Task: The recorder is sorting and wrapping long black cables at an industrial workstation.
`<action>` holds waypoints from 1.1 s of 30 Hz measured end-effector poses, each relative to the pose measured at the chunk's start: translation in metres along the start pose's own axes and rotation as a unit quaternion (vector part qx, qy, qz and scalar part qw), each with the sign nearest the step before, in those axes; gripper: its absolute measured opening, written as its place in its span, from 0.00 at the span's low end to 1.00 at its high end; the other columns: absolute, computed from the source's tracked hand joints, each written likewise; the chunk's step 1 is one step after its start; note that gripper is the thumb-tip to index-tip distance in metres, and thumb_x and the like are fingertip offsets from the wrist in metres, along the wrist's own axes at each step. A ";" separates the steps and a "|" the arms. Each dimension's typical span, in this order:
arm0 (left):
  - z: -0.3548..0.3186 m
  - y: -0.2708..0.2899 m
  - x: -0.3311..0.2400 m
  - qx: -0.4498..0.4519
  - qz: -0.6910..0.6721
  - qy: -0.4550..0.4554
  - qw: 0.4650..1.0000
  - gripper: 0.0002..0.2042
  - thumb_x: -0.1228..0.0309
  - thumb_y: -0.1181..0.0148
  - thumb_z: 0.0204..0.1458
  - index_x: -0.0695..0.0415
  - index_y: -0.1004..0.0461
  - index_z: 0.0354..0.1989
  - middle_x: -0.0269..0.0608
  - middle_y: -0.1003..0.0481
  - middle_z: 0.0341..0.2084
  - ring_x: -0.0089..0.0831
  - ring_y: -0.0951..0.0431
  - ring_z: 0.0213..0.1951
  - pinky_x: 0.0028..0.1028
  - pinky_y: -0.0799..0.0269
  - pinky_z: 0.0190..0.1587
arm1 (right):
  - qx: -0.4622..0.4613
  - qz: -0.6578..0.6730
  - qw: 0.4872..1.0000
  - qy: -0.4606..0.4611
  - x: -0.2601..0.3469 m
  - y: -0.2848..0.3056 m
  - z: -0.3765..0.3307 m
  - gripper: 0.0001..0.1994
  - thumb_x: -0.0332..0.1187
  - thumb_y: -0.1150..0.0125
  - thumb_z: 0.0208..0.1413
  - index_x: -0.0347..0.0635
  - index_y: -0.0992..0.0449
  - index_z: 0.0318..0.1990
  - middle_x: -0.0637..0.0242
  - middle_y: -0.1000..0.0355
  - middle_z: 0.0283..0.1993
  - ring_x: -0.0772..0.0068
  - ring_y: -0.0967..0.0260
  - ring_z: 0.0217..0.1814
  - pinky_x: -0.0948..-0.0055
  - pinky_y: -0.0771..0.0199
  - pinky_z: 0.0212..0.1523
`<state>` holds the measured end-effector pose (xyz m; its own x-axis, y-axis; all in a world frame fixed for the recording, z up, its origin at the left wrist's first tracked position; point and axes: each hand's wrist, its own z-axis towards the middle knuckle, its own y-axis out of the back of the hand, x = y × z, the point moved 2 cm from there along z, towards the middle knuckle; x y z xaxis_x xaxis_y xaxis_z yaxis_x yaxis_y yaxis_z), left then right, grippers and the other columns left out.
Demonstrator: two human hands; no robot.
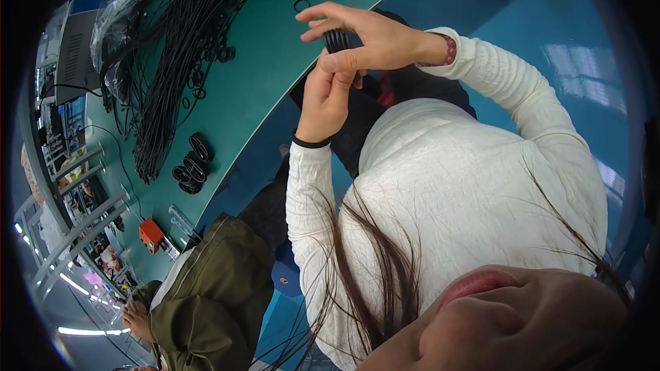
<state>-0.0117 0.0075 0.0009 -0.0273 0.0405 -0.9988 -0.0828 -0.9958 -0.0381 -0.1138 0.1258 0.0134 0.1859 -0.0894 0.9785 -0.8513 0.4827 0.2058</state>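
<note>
A coiled black cable [337, 40], its loops lying tightly side by side, is held up near the table's front edge. My right hand [364, 38], with a red bead bracelet at the wrist, is curled round the coil, fingers pointing left and thumb bent across it. Under it, my left hand [326, 96], a black band at its wrist, pinches the lower part of the coil. The two thumbs almost meet, and the fingers hide the coil's lower end. A single black ring [301, 5] lies on the green table just beyond my right hand.
Loose black cables [180, 62] spread over the green table [240, 96], with small black rings [199, 82] beside them. Several finished-looking black coils [194, 165] sit nearer the edge. An orange box [151, 235] stands further left. A person in an olive jacket [213, 295] is at my left.
</note>
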 end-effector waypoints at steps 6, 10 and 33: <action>-0.006 -0.009 -0.006 -0.005 -0.022 -0.019 1.000 0.07 0.73 0.51 0.61 0.65 0.31 0.41 0.44 0.27 0.31 0.29 0.28 0.29 0.23 0.31 0.33 | 0.013 0.077 0.994 0.072 0.002 -0.008 0.009 0.13 0.33 0.47 0.59 0.35 0.26 0.47 0.55 0.25 0.45 0.67 0.25 0.37 0.77 0.24 0.38; -0.009 0.000 -0.003 -0.015 -0.040 0.001 0.999 0.08 0.72 0.51 0.61 0.65 0.32 0.41 0.44 0.27 0.31 0.29 0.29 0.28 0.23 0.31 0.33 | 0.028 0.103 0.993 0.047 0.001 -0.016 0.016 0.12 0.32 0.46 0.58 0.36 0.26 0.46 0.55 0.25 0.44 0.67 0.26 0.40 0.75 0.25 0.42; 0.029 0.061 0.024 -0.163 -0.232 -0.123 0.951 0.07 0.70 0.52 0.63 0.61 0.33 0.40 0.43 0.34 0.45 0.41 0.28 0.48 0.28 0.25 0.40 | -0.008 0.002 1.000 -0.028 -0.022 0.024 0.060 0.06 0.32 0.41 0.55 0.41 0.25 0.29 0.72 0.34 0.30 0.80 0.44 0.28 0.78 0.42 0.30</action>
<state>-0.0465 -0.0495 -0.0241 -0.2978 0.4598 -0.8366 0.1690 -0.8371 -0.5202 -0.1680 0.0869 -0.0018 0.1540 -0.1355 0.9787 -0.8440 0.4970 0.2016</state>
